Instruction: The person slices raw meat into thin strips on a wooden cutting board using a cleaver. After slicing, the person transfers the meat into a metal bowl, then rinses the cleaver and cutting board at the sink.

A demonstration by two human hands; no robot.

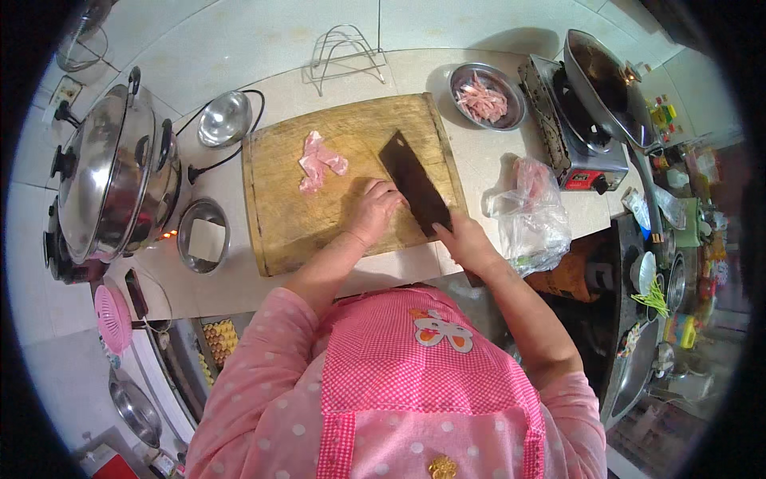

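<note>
A dark, broad-bladed cleaver point(413, 179) slants over the wooden cutting board point(275, 239). My right hand point(470, 242) is shut around its handle at the board's near right. Close beside the blade, my left hand point(378, 208) rests on the board with its fingers curled; whatever may be under them is hidden. Several pieces of raw pink meat point(317, 163) lie on the board, left of that hand. At the back right, a steel bowl point(519, 114) holds meat cut into strips point(482, 100).
Right of the board sit a plastic bag point(532, 221) and a gas stove point(583, 141) bearing a wok point(598, 84). To the left are a lidded steel pot point(114, 173), a small steel bowl point(224, 118) and another with a pale block point(207, 239). A wire rack point(347, 57) stands behind.
</note>
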